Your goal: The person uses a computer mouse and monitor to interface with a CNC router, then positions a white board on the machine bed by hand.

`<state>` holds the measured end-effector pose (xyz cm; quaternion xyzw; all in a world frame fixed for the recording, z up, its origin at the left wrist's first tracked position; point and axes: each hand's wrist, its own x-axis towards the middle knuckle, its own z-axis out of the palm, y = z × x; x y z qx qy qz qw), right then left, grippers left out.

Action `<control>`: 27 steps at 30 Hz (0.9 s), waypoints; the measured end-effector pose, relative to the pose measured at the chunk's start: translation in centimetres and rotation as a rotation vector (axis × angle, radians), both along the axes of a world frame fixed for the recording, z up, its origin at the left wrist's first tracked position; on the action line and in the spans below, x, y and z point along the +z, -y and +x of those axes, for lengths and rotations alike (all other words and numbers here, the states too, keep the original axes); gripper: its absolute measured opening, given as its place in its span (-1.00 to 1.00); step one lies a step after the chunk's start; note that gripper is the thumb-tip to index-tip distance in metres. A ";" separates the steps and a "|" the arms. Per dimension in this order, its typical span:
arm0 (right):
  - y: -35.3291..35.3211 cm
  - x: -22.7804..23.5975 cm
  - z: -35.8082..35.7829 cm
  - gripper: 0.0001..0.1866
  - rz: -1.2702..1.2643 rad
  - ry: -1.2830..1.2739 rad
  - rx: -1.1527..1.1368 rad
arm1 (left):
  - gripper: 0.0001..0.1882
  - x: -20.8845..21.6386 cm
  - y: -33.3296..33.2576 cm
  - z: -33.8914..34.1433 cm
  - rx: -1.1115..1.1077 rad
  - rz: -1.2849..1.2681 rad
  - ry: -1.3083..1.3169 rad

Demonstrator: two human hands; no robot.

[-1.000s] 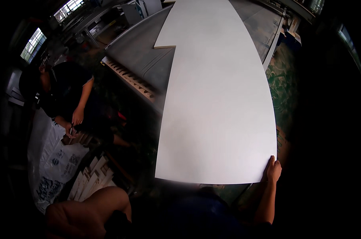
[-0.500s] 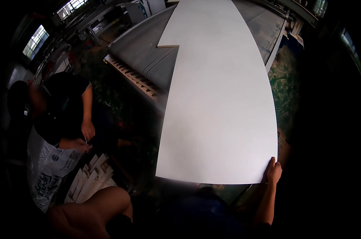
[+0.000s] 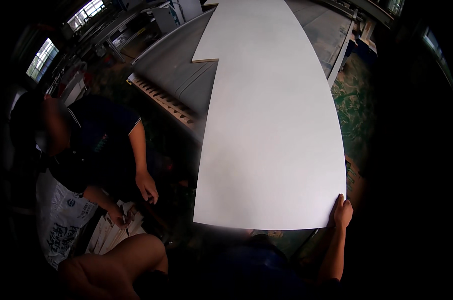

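Observation:
A large white board with a stepped cut in its left edge stretches away from me. Its far part lies over a grey machine table. My right hand grips the board near its close right corner, thumb on the top face and the fingers hidden at the edge and beneath. At the lower left a bare bent arm shows, apparently my left one. Its hand does not show, so what it holds or touches is hidden.
To my left a co-worker in a dark shirt leans over, one hand holding a small thin item above light wooden strips. A white printed sack is beside them. A slotted wooden strip edges the machine table.
The co-worker has leaned toward me and parted their hands, lowering one over the wooden strips. The board has shifted very slightly left in the picture; my right hand keeps its hold.

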<state>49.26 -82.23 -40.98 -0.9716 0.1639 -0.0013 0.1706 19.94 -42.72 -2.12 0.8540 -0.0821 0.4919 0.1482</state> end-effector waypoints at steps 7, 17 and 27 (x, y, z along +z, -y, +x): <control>-1.1 1.1 -0.1 -0.34 0.016 -0.016 0.005 | -0.53 -1.9 -1.5 -0.4 -0.120 -0.088 0.139; -0.6 0.8 -0.1 -0.35 0.015 -0.016 0.020 | -0.63 -1.8 -2.4 0.0 -0.242 -0.104 0.124; -0.6 0.5 -0.2 -0.35 -0.013 -0.032 0.016 | -0.73 -2.3 -2.9 -0.8 -0.342 -0.128 0.071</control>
